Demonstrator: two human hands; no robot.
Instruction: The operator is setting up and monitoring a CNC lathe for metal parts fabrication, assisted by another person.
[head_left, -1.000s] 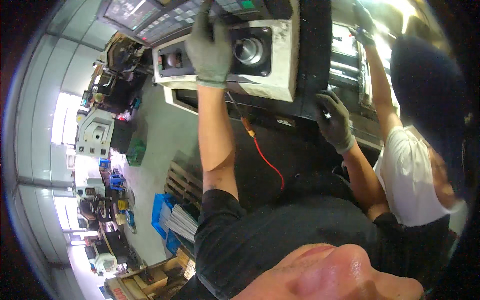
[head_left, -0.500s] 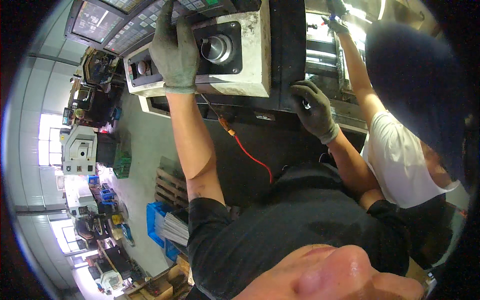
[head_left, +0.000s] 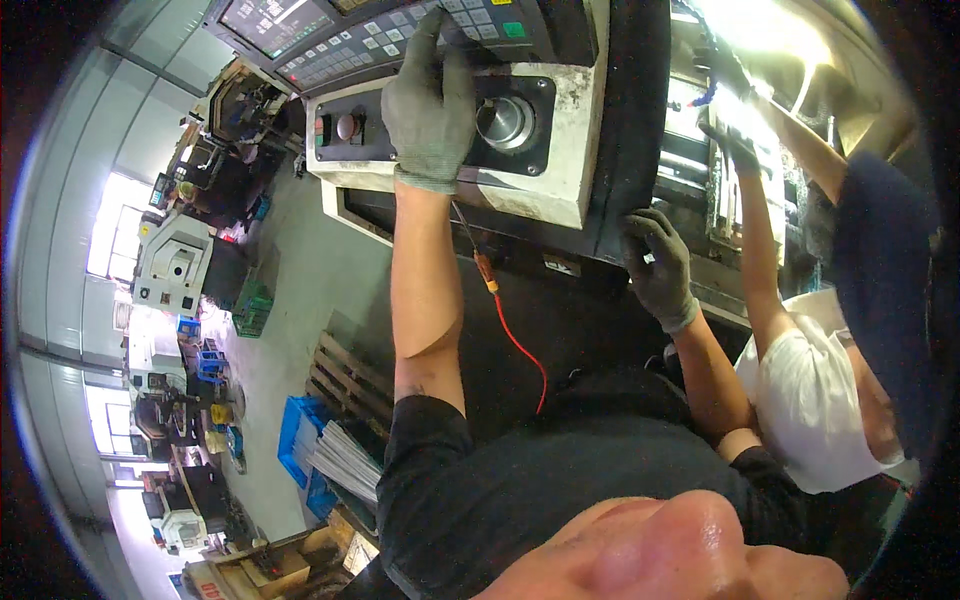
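My left hand (head_left: 430, 115), in a grey knit glove, is raised to the control panel (head_left: 385, 45) of a machine. Its fingers stretch up over the keys, and the fingertips touch or nearly touch them. Beside that hand is a silver round knob (head_left: 505, 122) on a black plate; on the other side sits a red push button (head_left: 347, 126). My right hand (head_left: 662, 270), gloved alike, rests by the black edge of the machine (head_left: 630, 180). Its fingers are loosely bent and apart, with a gap between thumb and fingers, and nothing shows in it.
On the right, a co-worker in a white shirt (head_left: 815, 400) is close to my right arm. Gloved hands (head_left: 738, 150) reach into the lit machine interior. An orange-handled tool (head_left: 485, 270) hangs on a red cord. A wooden pallet (head_left: 345, 375) and blue crate (head_left: 298, 440) stand left.
My view has shifted, so the panel and both my hands appear lower and further right. My left hand stays at the keys. A second gloved arm now shows inside the machine.
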